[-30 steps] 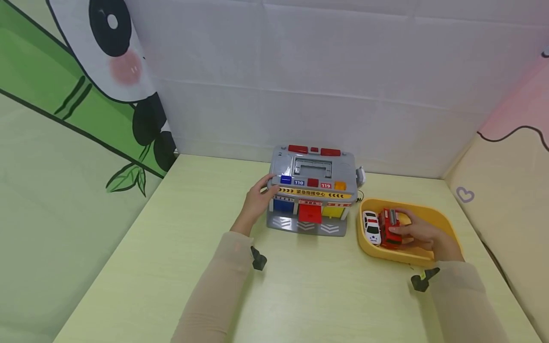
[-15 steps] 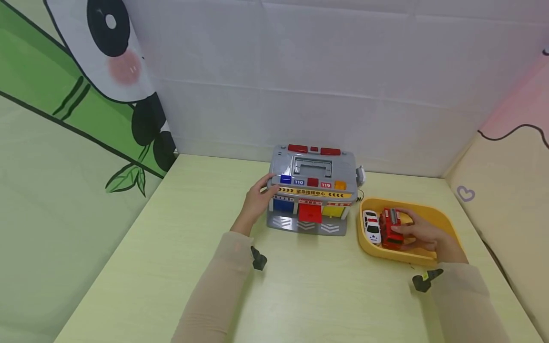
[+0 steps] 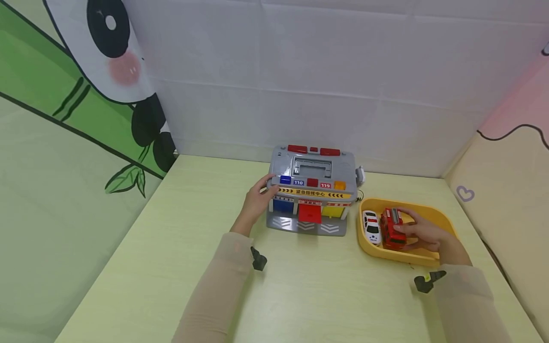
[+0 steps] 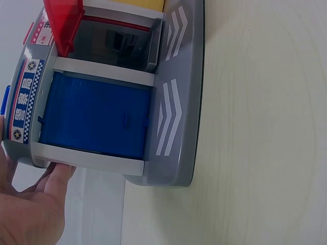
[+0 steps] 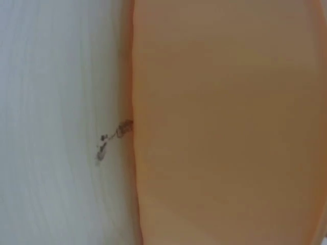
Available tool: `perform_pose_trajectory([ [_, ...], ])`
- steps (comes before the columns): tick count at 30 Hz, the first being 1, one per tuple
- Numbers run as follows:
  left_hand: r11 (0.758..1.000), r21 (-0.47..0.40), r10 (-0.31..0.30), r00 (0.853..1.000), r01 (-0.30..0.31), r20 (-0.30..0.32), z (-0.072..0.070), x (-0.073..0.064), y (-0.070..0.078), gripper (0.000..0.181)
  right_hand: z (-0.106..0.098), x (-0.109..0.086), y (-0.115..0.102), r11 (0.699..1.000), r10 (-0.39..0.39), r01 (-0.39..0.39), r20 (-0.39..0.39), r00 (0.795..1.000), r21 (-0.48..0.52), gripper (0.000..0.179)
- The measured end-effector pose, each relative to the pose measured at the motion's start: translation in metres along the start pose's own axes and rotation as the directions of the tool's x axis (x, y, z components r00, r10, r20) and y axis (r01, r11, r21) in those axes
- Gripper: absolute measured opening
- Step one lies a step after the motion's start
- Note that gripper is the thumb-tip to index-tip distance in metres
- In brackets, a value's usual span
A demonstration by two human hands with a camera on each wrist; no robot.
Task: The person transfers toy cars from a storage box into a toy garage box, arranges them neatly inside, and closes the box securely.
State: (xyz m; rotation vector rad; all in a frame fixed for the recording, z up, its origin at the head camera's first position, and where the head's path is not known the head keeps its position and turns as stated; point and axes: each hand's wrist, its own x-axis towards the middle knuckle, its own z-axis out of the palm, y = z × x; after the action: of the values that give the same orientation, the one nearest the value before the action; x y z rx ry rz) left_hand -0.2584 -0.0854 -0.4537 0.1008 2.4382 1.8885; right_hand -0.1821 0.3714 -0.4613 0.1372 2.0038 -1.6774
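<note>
My left hand grips the left end of a grey toy garage, fingers round the side under the roof edge. A blue door in its front is down, while the red door beside it is raised, a dark bay behind it. Over on the right, my right hand holds a red toy fire truck between thumb and fingers, inside a yellow tray. A white toy police car lies in the tray just left of the truck. In the right wrist view only the tray's side and tabletop show.
The tray stands to the right of the garage on a pale wooden table. A coiled cord and a white-grey piece are at the garage's right end. White cloth hangs behind; a printed panel rises at left.
My right hand has shifted slightly to the right, and the fire truck with it, widening its gap from the police car. My left hand and the garage stay put.
</note>
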Motion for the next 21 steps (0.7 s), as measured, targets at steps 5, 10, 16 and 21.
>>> perform_pose_trajectory([
  [5,1.000,-0.006,0.003,1.000,-0.003,0.001,0.000,-0.001,0.000,0.049,0.000,-0.003,-0.003,1.000,-0.004,0.004,-0.008,1.000,-0.014,0.081],
  [10,1.000,-0.004,0.004,1.000,-0.004,-0.002,-0.001,-0.001,0.000,0.049,0.001,-0.008,-0.007,1.000,0.004,-0.004,-0.026,1.000,-0.017,0.082],
  [16,1.000,-0.006,0.003,1.000,-0.003,-0.001,-0.001,0.000,-0.001,0.049,0.002,-0.014,-0.012,1.000,-0.007,0.007,-0.025,1.000,-0.001,0.080],
  [21,1.000,-0.003,0.002,1.000,-0.002,0.002,-0.001,0.000,-0.001,0.048,0.003,-0.018,-0.016,1.000,-0.015,0.016,-0.020,1.000,0.018,0.078],
])
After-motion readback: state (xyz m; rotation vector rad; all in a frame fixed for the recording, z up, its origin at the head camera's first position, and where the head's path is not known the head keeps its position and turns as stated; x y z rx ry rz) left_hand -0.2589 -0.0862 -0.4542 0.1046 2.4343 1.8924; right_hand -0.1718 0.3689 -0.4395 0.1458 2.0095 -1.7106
